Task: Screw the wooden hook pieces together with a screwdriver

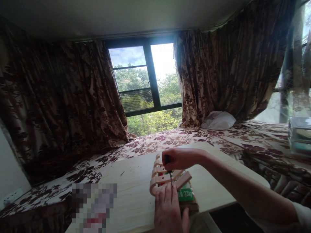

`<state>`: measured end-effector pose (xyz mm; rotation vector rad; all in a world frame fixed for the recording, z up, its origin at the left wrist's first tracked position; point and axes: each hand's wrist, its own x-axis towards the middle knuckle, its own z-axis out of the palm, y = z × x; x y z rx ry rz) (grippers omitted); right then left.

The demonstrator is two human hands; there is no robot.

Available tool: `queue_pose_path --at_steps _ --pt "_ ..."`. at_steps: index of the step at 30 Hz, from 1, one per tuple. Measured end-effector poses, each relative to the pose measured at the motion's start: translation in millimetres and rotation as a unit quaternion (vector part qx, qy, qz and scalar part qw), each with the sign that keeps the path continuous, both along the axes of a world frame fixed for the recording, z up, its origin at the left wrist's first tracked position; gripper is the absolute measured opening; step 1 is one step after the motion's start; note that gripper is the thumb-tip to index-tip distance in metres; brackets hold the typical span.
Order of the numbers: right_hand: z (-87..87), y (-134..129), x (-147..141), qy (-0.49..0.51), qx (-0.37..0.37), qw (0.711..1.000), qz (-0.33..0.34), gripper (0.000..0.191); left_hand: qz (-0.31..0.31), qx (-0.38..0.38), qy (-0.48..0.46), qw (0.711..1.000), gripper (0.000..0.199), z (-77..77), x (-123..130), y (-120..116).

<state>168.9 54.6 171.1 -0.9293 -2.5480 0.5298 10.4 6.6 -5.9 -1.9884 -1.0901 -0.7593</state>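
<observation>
In the head view, my right hand (178, 158) is closed around the dark handle of a screwdriver (170, 175), held upright with its shaft pointing down. Its tip meets the wooden pieces just beyond my left fingertips. My left hand (168, 205) lies with fingers stretched forward over the near wooden part, thumb apart at the side. Several pale curved wooden slats (163, 178) form a row, and one slat (183, 180) sits at an angle across the right. Underneath lies a green and red printed package (186, 193). The exact screw point is hidden by my fingers.
The work rests on a light wooden tabletop (126, 187), with a small dark sliver (122, 173) at left. A blurred-out item (94, 207) lies near the front left edge. Behind are a floral-covered ledge (145, 145), a white bag (218, 120) and a clear drawer box (300, 136).
</observation>
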Motion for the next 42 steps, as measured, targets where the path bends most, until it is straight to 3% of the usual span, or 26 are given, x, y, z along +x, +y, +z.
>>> queue_pose_path --at_steps 7,9,14,18,25,30,36,42 --pt "11.5 1 -5 -0.130 0.116 0.980 -0.093 0.024 0.003 -0.021 -0.004 1.000 0.061 1.6 1 -2" --pt "13.4 2 -5 -0.129 0.119 0.981 -0.083 0.025 0.000 -0.016 -0.002 1.000 0.061 1.2 0 -1" --pt "15.3 7 2 -0.108 0.043 0.993 -0.013 0.015 0.000 -0.024 -0.008 1.000 0.060 0.5 1 -1" --pt "8.7 12 2 -0.109 0.067 0.989 -0.072 0.020 -0.003 -0.026 -0.006 1.000 0.060 -0.3 1 -2" --pt "-9.0 9 -10 -0.071 0.191 0.969 -0.138 0.021 0.001 -0.015 -0.027 1.000 0.056 -8.4 2 4" --pt "-15.7 5 -14 -0.062 0.200 0.960 -0.187 0.022 -0.021 0.020 -0.008 1.000 0.055 -17.5 1 11" --pt "-14.3 5 -13 -0.083 0.206 0.957 -0.188 0.024 -0.002 0.015 -0.097 0.995 0.054 -23.7 13 12" --pt "-8.5 15 -21 -0.117 0.227 0.949 -0.183 0.026 -0.001 0.002 -0.140 0.990 0.060 -16.6 22 18"
